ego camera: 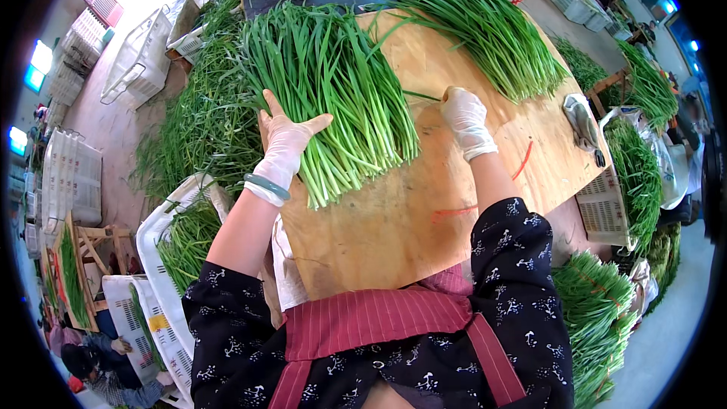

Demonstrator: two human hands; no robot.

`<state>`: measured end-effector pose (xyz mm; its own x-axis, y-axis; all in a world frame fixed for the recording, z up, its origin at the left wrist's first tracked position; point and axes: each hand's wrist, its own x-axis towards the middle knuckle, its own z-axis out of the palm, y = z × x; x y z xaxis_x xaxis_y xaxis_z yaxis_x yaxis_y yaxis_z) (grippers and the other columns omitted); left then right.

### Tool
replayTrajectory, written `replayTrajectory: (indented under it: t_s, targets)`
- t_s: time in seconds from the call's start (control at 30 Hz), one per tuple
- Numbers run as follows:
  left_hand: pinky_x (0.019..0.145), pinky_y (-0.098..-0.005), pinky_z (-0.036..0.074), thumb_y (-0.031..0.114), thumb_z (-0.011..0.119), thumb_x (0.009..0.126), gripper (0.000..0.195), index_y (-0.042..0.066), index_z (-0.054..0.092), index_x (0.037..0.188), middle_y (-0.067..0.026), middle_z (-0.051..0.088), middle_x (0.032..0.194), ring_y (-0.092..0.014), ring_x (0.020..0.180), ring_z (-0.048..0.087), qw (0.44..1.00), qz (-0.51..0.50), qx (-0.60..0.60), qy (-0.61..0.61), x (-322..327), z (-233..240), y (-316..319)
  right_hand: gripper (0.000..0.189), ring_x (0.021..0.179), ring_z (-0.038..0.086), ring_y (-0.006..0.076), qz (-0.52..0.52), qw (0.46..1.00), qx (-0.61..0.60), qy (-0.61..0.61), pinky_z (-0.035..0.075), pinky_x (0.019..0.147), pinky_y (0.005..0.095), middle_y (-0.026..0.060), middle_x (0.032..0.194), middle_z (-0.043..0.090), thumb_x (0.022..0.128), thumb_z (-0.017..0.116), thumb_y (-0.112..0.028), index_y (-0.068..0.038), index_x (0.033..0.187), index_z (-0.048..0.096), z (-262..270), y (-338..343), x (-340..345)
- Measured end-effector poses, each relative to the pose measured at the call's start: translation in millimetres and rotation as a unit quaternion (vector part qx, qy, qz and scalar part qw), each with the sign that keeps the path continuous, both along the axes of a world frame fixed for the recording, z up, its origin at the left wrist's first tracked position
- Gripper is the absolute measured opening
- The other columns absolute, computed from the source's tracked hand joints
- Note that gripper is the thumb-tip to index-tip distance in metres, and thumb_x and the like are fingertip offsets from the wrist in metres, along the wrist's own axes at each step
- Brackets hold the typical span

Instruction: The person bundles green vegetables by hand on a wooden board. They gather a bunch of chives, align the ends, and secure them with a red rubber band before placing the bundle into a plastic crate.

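A broad pile of garlic chives (341,102) lies on the plywood tabletop (363,238), its pale cut ends facing me. My left hand (287,128), in a thin translucent glove with a bangle at the wrist, rests on the pile's left edge, thumb and fingers spread. To the right of the pile, my right hand (463,113), gloved too, is closed around the end of a single green chive stalk (421,95). That stalk stretches left to the pile's edge. A second pile of chives (483,34) lies farther back on the right.
Loose chives (199,108) are heaped left of the table, beside a white plastic crate (153,233). A grey cloth (580,119) and red strips (523,160) lie on the plywood. Tied chive bundles (593,318) stand lower right. A co-worker (108,363) is at lower left.
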<state>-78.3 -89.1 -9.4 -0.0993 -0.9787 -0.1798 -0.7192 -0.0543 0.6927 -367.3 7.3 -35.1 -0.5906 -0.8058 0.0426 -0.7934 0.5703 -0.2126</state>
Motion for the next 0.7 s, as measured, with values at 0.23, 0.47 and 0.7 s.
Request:
replayTrajectory:
  t_s: [0.23, 0.47, 0.7]
  targets:
    - [0.110, -0.0347, 0.016, 0.049, 0.082, 0.054, 0.133, 0.012, -0.011, 0.142, -0.0306, 0.005, 0.144, -0.036, 0.136, 0.008, 1.000, -0.002, -0.005, -0.001, 4.3, -3.3, -2.5, 0.027, 0.095, 0.061, 0.0333, -0.018, 0.996, -0.084, 0.009, 0.049, 0.080, 0.0400, 0.0200, 0.099, 0.063, 0.077, 0.052, -0.021, -0.003, 0.091, 0.068, 63.6, -60.5, -29.1]
    - [0.110, -0.0344, 0.015, 0.050, 0.081, 0.054, 0.133, 0.012, -0.010, 0.143, -0.0308, 0.005, 0.144, -0.036, 0.136, 0.008, 0.999, -0.008, 0.007, 0.039, -0.9, 3.2, 1.5, 0.048, 0.106, 0.055, 0.0342, 0.078, 0.995, -0.060, -0.001, 0.045, 0.088, 0.0405, 0.0218, 0.113, 0.058, 0.084, 0.051, -0.025, -0.005, 0.127, 0.043, 123.4, -118.4, -34.5]
    - [0.110, -0.0350, 0.015, 0.051, 0.081, 0.053, 0.133, 0.013, -0.010, 0.143, -0.0295, 0.004, 0.144, -0.036, 0.136, 0.007, 1.000, -0.007, -0.002, 0.029, 10.7, -6.2, -2.1, 0.036, 0.071, 0.063, 0.0235, -0.027, 0.918, -0.015, -0.396, 0.052, 0.061, 0.0350, 0.0151, 0.089, 0.066, 0.090, 0.044, -0.029, 0.001, 0.095, 0.063, 44.4, -58.8, -18.7]
